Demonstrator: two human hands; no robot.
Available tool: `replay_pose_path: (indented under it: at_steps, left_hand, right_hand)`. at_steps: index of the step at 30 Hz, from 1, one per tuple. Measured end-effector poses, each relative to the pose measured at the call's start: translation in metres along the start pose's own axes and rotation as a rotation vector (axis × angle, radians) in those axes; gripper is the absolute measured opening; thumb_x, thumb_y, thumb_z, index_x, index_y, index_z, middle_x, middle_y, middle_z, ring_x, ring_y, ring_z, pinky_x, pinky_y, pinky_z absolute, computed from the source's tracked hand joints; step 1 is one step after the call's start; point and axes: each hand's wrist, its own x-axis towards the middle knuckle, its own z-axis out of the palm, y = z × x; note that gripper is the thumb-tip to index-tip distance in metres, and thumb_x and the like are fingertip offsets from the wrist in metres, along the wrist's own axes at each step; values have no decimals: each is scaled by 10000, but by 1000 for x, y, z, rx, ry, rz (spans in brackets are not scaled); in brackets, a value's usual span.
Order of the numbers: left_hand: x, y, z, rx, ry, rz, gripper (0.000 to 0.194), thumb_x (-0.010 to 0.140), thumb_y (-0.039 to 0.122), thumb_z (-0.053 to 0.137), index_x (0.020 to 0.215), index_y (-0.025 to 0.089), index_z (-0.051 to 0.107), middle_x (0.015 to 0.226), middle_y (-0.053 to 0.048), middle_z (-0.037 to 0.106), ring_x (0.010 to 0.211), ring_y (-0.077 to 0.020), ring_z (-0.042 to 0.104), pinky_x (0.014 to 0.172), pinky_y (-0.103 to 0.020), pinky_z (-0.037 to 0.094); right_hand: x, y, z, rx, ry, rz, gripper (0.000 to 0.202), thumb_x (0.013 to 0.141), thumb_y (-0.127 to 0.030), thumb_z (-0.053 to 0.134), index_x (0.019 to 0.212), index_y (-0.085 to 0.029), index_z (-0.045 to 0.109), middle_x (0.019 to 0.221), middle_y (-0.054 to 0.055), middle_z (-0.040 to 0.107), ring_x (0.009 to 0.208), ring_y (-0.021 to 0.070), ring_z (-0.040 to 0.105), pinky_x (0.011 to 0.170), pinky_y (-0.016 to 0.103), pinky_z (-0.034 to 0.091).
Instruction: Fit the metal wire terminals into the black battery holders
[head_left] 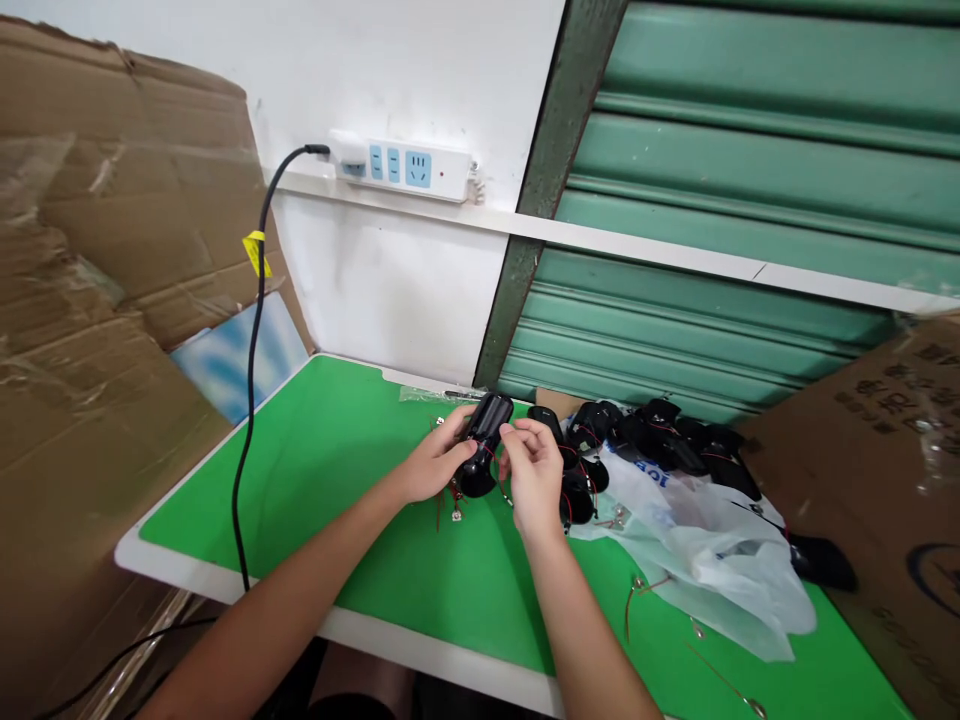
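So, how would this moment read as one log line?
left hand: holds black piece | right hand: beside it, near red wire | green tabletop, right: white plastic bag, other black pieces

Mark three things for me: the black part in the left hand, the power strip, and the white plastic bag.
Held black part (489, 422): head view, on its upper body.
Power strip (402, 167): head view, front face.
White plastic bag (705, 540): head view, crumpled middle.
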Motion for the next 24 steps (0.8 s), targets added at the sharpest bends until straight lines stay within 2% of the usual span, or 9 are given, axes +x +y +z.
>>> replay_pose_path:
  at_steps: [3,5,7,9,11,13,18,20,24]
  left_hand:
    - [0,-2,2,51,42,36,486,915,286,476,1385,165,458,1165,-83,646,1046,-244,591,952,-369,470]
    - [-1,-4,3,72,62,36,481,922,286,452,1388,169,464,1184,-82,644,1061,-248,595,966,-379,469]
    - [-1,-6,4,85,79,36,499,925,272,427,1414,177,443,1283,-87,618,1145,-259,580,1018,-395,449]
    - [0,-7,4,103,92,39,540,913,241,419,1450,185,403,1410,-94,556,1265,-270,528,1076,-404,415]
    - [0,-9,4,122,96,32,589,898,216,419,1484,195,361,1461,-99,524,1315,-274,499,1084,-405,411]
    - [0,-9,5,138,100,26,616,889,206,419,1500,200,341,1438,-101,544,1298,-275,515,1065,-402,426]
    - [1,-7,4,180,144,35,593,873,214,428,1462,168,383,1317,-109,613,1233,-277,548,1047,-404,432]
    - [1,-6,4,188,157,38,592,862,209,432,1452,170,397,1297,-105,619,1173,-266,574,1019,-394,446]
    - [1,-4,2,206,185,-10,649,860,197,431,1503,194,342,1182,-87,645,997,-238,621,917,-387,481]
  right_hand:
    - [-1,-1,1,51,-31,45,387,692,-475,833,850,-199,611,608,-64,597,423,79,451,374,206,341]
    - [-4,-2,2,30,-13,5,349,697,-454,833,851,-192,660,637,-41,637,437,86,475,382,214,359]
    - [-6,-5,1,-87,25,-108,276,744,-422,804,872,-191,722,694,-4,692,497,112,541,436,241,428]
    - [-9,-9,0,-262,28,-276,190,808,-365,759,910,-206,776,795,36,753,638,161,645,591,300,535]
    - [-10,-12,-1,-399,-12,-423,141,855,-308,716,937,-228,797,888,57,788,775,202,707,758,363,574]
    - [-12,-14,-1,-446,-39,-484,135,865,-280,702,960,-236,788,908,55,799,810,217,732,817,386,583]
    - [-11,-12,-2,-466,-31,-449,98,844,-277,728,928,-227,738,821,22,782,752,202,738,785,351,590]
    - [-9,-11,-3,-517,-78,-481,58,858,-256,711,888,-232,754,818,23,774,737,195,722,766,343,578]
    - [-6,-9,-6,-615,-200,-583,161,892,-199,644,931,-253,791,840,31,765,777,198,685,771,351,553]
